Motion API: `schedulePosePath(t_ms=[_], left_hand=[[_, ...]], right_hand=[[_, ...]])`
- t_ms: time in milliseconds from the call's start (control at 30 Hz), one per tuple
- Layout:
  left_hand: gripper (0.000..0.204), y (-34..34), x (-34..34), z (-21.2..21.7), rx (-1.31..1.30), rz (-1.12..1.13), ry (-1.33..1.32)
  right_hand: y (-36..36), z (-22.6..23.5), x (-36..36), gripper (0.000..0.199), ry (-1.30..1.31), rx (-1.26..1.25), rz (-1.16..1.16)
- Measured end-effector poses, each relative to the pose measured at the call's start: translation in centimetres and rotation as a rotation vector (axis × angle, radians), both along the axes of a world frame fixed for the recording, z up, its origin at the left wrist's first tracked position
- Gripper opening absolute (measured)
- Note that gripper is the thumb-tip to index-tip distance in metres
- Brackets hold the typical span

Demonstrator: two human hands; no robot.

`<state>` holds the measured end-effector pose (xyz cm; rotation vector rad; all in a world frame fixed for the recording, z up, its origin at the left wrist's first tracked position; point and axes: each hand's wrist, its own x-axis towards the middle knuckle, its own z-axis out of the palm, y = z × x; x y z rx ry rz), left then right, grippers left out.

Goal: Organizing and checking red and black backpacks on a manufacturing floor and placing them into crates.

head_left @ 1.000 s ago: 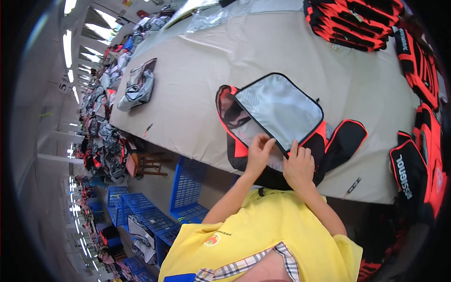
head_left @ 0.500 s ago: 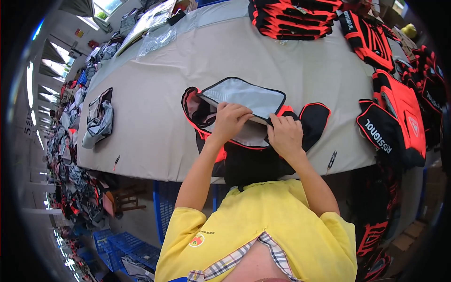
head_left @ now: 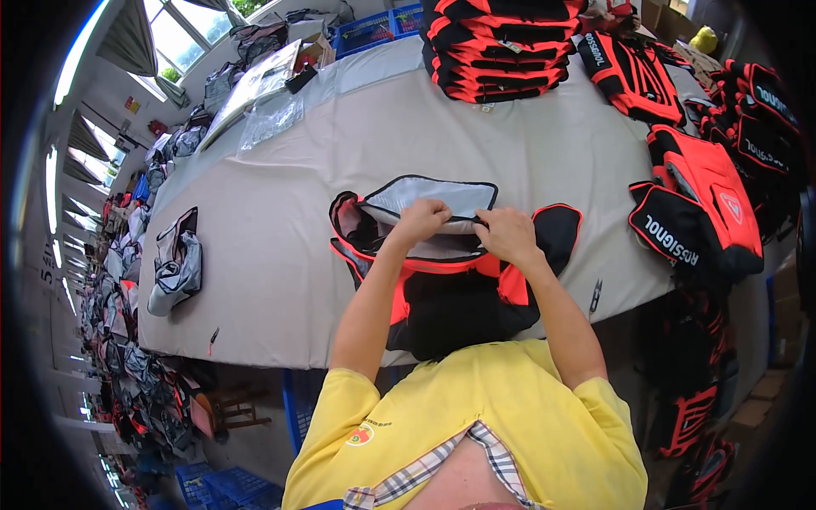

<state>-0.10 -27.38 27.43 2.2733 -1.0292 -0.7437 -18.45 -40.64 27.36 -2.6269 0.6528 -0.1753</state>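
Bag, black with red-orange trim (head_left: 450,310): one, at the near edge of the beige-covered table (head_left: 280,204), mouth open, its grey-lined flap (head_left: 433,194) raised beyond the opening. Left hand (head_left: 421,221): fingers pinched on the flap's near edge. Right hand (head_left: 510,234): thumb and fingers gripping that edge near its right corner. Step in hand, as judged: handling the flap's edge; the next move seemed to call for both grips kept level. Against half a second earlier: flap lining showing narrower, black front more exposed, both hands still at the edge.
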Motion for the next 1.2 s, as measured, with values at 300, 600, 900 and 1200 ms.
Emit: schedulePosePath(t_ms=[300,600,900,1200], left_hand=[[0.015,0.0,-0.7,-1.9,-0.326,-0.083,-0.284],[0.010,0.6,-0.5,-3.1,-0.527,-0.202,-0.543],[0.005,-0.2,-1.2,-2.9,-0.531,-0.254,-0.525],[0.005,1.5,-1.1,-4.6,-0.539,-0.090,-0.463]], right_hand=[[-1.4,-0.5,0.2,0.027,-0.014,0.092,-0.021],[-1.9,-1.4,0.3,0.027,-0.114,0.095,-0.056],[-2.6,-3.0,-0.7,0.035,-0.173,0.113,-0.039],[-5.4,-9.1,-10.2,0.022,-0.974,0.298,-0.642]])
